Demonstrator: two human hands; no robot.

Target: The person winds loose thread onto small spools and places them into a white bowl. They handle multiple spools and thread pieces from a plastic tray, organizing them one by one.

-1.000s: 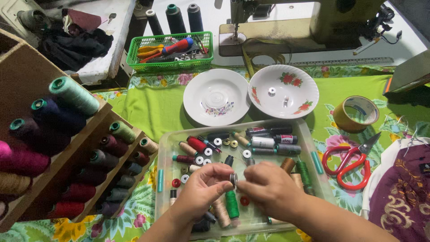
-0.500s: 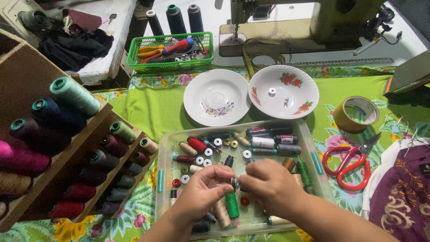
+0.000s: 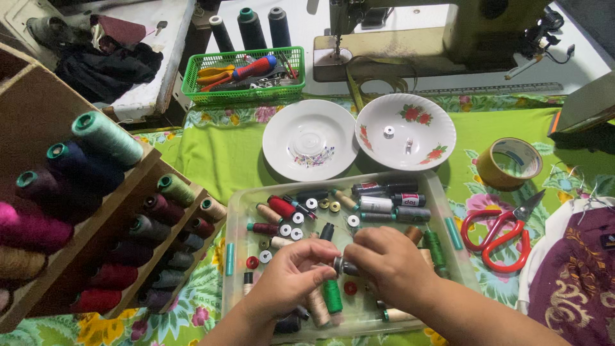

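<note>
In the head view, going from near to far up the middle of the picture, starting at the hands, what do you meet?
The two hands, left hand and right hand, pinching a small dark thread bobbin → clear plastic tray of thread spools → plain white plate with pins → green plastic mesh basket of tools → three dark thread cones.

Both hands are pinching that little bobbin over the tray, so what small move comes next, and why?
Probably lift the bobbin clear of the tray. Left hand and right hand pinch it just above crowded spools, so raising it likely gives the fingers room to work.
</note>
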